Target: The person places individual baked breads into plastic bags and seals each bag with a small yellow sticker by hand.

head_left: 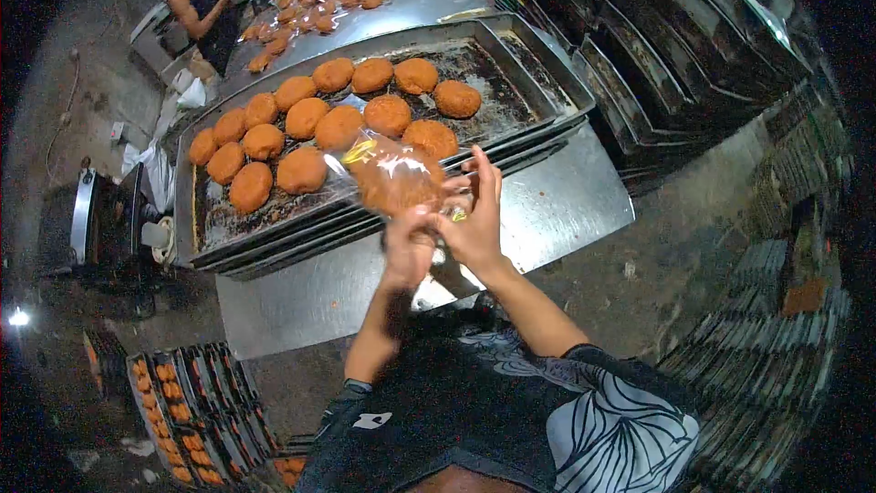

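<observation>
"Buns (301,170) lie unwrapped on the tray (495,96), just beyond the grip. Bagged ones (315,2) sit farther off."

"Partly done, I'd judge, with plenty left. And the held one?"

"Inside the clear bag (394,173), just ahead of the fingers. The left hand (409,248), blurred, looks closed on its near end; the right hand (476,226) is half open, its hold unclear."
</observation>
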